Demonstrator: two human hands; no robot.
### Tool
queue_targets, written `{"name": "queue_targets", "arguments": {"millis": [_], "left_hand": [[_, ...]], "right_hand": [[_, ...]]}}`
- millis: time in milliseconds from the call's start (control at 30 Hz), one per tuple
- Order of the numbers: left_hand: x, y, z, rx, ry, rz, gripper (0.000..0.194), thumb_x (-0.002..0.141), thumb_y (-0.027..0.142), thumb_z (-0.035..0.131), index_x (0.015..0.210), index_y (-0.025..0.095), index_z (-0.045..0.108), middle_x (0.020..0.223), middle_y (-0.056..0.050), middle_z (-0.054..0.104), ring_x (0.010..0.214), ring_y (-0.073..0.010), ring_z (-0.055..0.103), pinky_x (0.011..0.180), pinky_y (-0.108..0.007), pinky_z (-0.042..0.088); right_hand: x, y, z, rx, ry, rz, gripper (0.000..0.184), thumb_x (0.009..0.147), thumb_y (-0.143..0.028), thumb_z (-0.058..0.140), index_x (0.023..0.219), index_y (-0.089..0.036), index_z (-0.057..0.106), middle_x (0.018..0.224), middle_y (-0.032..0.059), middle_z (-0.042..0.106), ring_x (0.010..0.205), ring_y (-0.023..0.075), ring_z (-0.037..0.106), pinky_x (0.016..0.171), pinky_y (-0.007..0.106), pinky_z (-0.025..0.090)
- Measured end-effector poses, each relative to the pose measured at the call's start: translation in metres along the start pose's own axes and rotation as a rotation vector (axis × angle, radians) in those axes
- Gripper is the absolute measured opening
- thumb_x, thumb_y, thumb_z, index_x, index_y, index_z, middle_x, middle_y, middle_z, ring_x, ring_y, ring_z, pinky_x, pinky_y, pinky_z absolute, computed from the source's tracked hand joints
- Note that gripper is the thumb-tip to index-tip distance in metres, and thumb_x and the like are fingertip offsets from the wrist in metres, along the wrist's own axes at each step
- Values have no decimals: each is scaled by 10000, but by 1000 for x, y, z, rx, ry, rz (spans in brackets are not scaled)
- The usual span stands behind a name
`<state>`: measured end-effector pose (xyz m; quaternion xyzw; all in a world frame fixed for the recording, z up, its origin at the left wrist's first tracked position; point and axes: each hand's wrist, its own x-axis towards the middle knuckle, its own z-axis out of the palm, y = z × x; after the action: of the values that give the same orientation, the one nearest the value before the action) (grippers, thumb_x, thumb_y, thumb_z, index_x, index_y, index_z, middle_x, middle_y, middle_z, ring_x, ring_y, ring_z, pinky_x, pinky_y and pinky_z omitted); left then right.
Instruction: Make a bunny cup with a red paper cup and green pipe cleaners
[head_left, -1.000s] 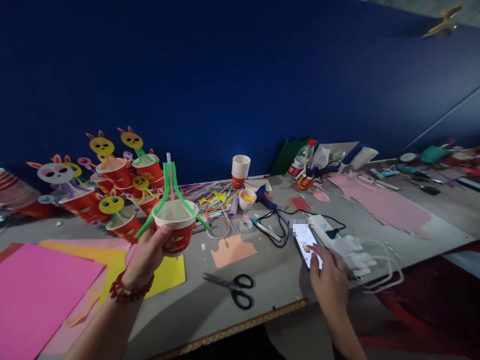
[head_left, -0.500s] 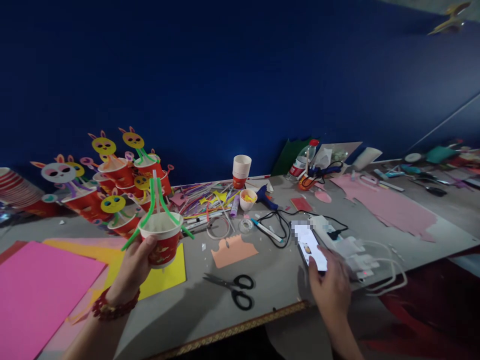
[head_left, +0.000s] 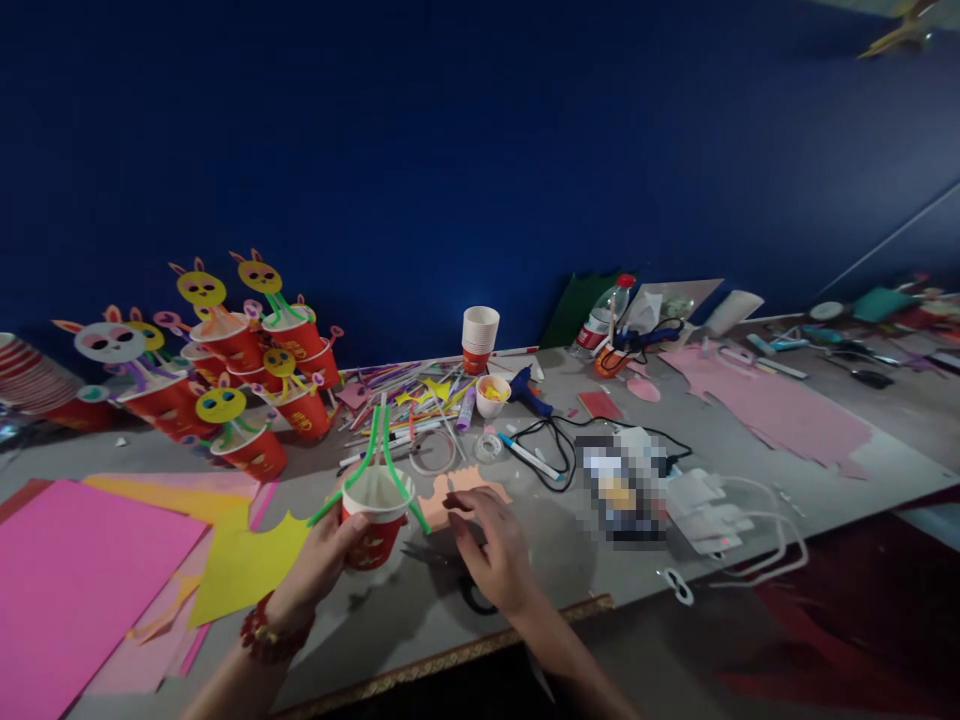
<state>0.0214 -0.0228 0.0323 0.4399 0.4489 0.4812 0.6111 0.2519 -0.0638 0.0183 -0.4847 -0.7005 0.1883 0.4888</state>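
My left hand (head_left: 319, 553) is wrapped round a red and white paper cup (head_left: 375, 535). Green straws (head_left: 365, 455) rise out of the cup and bend down outside its rim on both sides; a pale straw stands between them. To the right of the cup, my right hand (head_left: 491, 548) hovers with fingers apart and nothing in them. Beneath it lie a peach paper scrap (head_left: 435, 492) and the scissors (head_left: 474, 597), mostly hidden by the hand. The phone (head_left: 621, 492), pixelated, lies on the table further right.
Several red cups with paper rabbit heads (head_left: 247, 455) stand at the left, behind pink paper (head_left: 97, 590) and yellow paper (head_left: 251, 560). Loose straws, a glue gun (head_left: 531, 392), a marker (head_left: 531, 458) and stacked cups (head_left: 478, 340) lie further back. A power strip (head_left: 701, 505) with cables sits right.
My right hand has left the phone and come left, over the scissors beside the cup. My left hand first drew the cup left, then brought it right and lower.
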Motion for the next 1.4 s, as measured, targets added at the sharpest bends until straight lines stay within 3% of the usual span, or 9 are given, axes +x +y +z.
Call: {"name": "queue_targets", "arguments": {"millis": [167,367,533,700,1033,1400], "left_hand": [[-3,-21,0,-27,-100,-159,592,589,545,831,1030,159,745,983,-136,771,988,-366,701,876,-434,570],[-1,-35,-4,-46,-101,-170,681,576,559,835,1145,201,730,1004,-132,771,997,-373,695,925,-468,546],[-6,-36,4,-107,-60,-195,635,574,586,829,1077,204,758,1039,-120,768,999,-367,694,929,-452,545],[-13,-34,14,-139,-28,-203,789,542,620,834,1186,182,705,1046,-120,765,1062,-376,671,941,-435,539],[-10,-48,3,-178,-113,-207,836,577,621,817,1269,180,655,1118,-143,746,1042,-366,683,921,-423,550],[-10,-45,4,-162,-145,-216,636,609,628,793,1027,150,760,985,-139,774,900,-330,715,831,-391,572]], "right_hand": [[18,-8,13,151,-49,39,155,961,-243,535,1093,-227,616,1023,92,710,941,239,663,837,365,524],[22,1,30,366,-115,160,239,1003,-350,459,1095,-210,629,1040,91,707,962,228,675,803,315,539],[20,8,32,342,-124,132,245,990,-371,464,1074,-214,632,1015,88,696,918,221,661,772,308,536],[20,10,29,320,-120,79,213,968,-348,474,1044,-221,627,955,72,677,824,204,643,733,308,531],[21,9,28,342,-152,50,225,966,-346,462,1052,-210,619,951,80,658,796,204,634,717,316,524],[21,7,29,330,-155,38,202,975,-364,440,926,-219,571,883,66,603,773,199,591,690,310,507]]}}
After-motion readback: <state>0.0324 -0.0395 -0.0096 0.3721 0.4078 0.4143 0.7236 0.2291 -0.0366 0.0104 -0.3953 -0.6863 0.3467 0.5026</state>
